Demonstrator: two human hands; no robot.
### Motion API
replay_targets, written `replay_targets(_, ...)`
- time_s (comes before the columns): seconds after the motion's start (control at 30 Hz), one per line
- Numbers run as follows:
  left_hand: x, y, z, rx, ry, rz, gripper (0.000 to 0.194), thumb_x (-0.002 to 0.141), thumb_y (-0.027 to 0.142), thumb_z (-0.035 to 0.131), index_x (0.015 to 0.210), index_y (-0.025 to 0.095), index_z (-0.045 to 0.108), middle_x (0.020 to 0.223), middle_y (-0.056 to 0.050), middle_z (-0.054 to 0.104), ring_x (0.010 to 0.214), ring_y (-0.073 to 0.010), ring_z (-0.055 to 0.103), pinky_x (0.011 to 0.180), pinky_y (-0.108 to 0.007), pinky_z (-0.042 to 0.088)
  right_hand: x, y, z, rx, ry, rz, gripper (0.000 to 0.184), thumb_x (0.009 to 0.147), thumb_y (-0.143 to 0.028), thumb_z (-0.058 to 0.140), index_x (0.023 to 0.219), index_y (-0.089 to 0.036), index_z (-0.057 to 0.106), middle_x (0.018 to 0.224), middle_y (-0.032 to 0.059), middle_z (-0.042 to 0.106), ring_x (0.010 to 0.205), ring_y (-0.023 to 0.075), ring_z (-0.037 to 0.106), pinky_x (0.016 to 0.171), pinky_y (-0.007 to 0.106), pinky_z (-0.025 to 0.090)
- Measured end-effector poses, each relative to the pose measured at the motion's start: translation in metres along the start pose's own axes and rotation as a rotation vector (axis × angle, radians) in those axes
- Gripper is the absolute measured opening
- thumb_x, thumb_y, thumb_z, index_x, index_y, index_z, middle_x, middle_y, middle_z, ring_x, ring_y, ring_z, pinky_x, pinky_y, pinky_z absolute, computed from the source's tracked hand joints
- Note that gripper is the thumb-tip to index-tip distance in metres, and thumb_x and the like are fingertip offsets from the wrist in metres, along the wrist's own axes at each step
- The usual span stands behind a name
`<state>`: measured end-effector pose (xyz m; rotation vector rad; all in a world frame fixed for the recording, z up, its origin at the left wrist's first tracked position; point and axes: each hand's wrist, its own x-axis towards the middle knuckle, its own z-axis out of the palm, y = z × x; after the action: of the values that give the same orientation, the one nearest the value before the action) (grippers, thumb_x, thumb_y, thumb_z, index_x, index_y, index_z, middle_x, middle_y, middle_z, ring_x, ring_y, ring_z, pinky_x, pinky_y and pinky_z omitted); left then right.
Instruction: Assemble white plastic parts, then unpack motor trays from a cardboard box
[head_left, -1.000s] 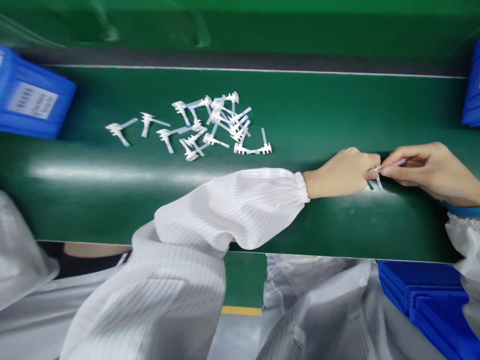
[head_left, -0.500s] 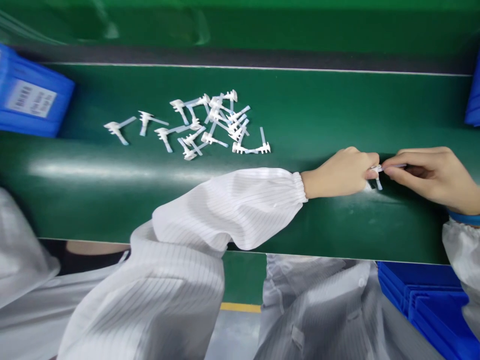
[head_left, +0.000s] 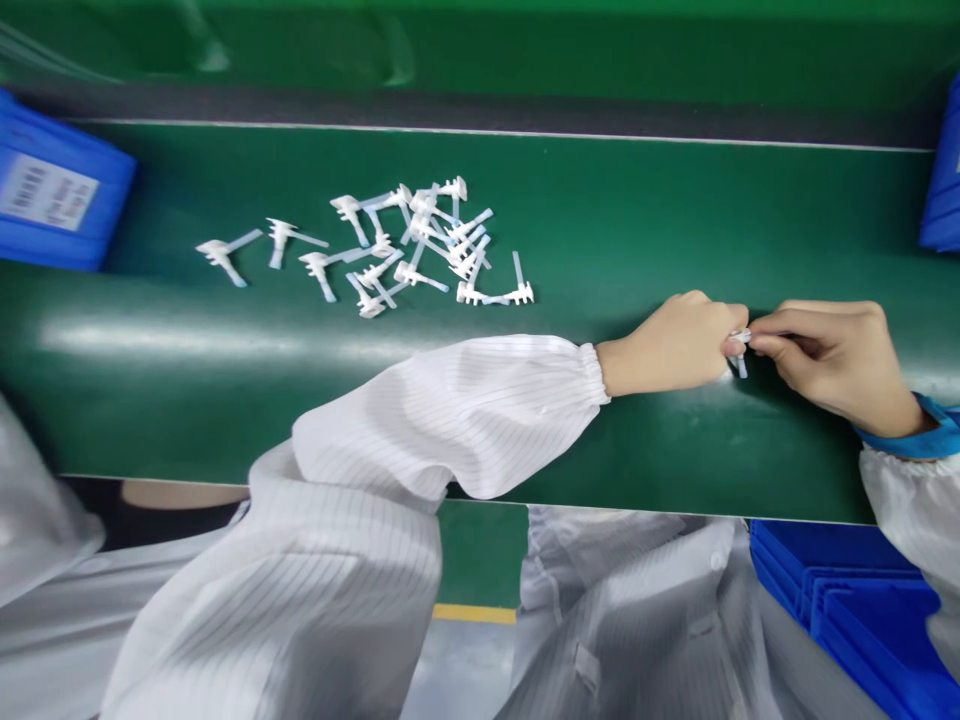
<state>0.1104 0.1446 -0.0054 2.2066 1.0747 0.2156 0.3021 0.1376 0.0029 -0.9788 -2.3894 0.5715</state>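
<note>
My left hand (head_left: 679, 342) is closed, palm down, with a small white plastic fitting (head_left: 739, 338) pinched at its thumb and forefinger. A short pale tube end points down from the fitting. My right hand (head_left: 836, 350) meets it from the right, thumb and forefinger pinched on a thin translucent tube at the fitting's side; the tube is mostly hidden by the fingers. To the left on the green work surface lies a loose pile of similar white fittings (head_left: 421, 228), each with pale tube pieces, and a single fitting (head_left: 217, 252) sits at its far left.
A blue bin (head_left: 97, 205) with a white label stands at the left, and another blue bin (head_left: 941, 190) at the right edge. Blue stacked bins (head_left: 870, 610) are below the front edge of the green work surface (head_left: 675, 460). A grey-white sleeve (head_left: 37, 500) shows at the lower left.
My right hand has turned slightly and its fingers have closed up nearer the fitting, covering more of the tube. My left hand keeps its hold. The whole view has shifted a little.
</note>
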Motion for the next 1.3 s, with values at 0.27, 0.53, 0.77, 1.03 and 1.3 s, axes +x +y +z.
replay_targets(0.27, 0.0, 0.004, 0.003, 0.08, 0.026, -0.04, 0.017, 0.091, 0.017, 0.048, 0.096, 0.015, 0.064, 0.076, -0.007, 0.068, 0.073, -0.0228, 0.063, 0.065, -0.031, 0.036, -0.002, -0.011, 0.016, -0.161, 0.125, 0.088, 0.021, 0.085, -0.011, 0.054, 0.068, -0.019, 0.064, 0.058, -0.0001, 0.058, 0.049, 0.0118, 0.05, 0.049, 0.027, 0.034)
replay_targets(0.53, -0.001, 0.004, 0.006, 0.111, 0.05, -0.045, 0.02, 0.094, 0.017, 0.044, 0.098, 0.014, 0.063, 0.079, -0.008, 0.069, 0.075, -0.0237, 0.064, 0.066, -0.031, 0.038, -0.004, -0.007, 0.02, -0.165, 0.095, 0.182, 0.019, 0.084, -0.015, 0.053, 0.067, -0.022, 0.06, 0.062, 0.0018, 0.063, 0.051, 0.0155, 0.053, 0.052, 0.03, 0.036)
replay_targets(0.77, -0.002, -0.004, 0.003, -0.097, 0.025, -0.016, 0.017, 0.098, 0.02, 0.045, 0.087, 0.017, 0.057, 0.071, -0.001, 0.065, 0.067, -0.0172, 0.061, 0.064, -0.027, 0.038, 0.0, -0.001, 0.013, 0.052, 0.036, 0.257, 0.015, 0.084, -0.021, 0.058, 0.071, -0.021, 0.065, 0.063, -0.0003, 0.065, 0.051, 0.013, 0.052, 0.052, 0.027, 0.035)
replay_targets(1.03, -0.01, -0.008, 0.003, -0.398, 0.051, 0.046, 0.02, 0.1, 0.027, 0.047, 0.082, 0.018, 0.05, 0.065, 0.004, 0.062, 0.057, -0.0098, 0.057, 0.062, -0.021, 0.039, -0.003, -0.003, 0.009, 0.484, 0.038, 0.478, 0.025, 0.082, -0.043, 0.071, 0.075, -0.019, 0.067, 0.053, -0.0034, 0.054, 0.039, 0.0092, 0.041, 0.038, 0.024, 0.03)
replay_targets(1.3, -0.018, -0.006, 0.009, -0.393, 0.156, 0.084, 0.026, 0.104, 0.037, 0.04, 0.095, 0.017, 0.055, 0.074, 0.001, 0.067, 0.062, -0.0087, 0.06, 0.065, -0.02, 0.043, -0.016, 0.011, 0.017, 0.645, 0.17, 0.38, 0.03, 0.094, -0.047, 0.065, 0.081, -0.02, 0.072, 0.061, -0.0009, 0.056, 0.045, 0.0086, 0.044, 0.039, 0.023, 0.032)
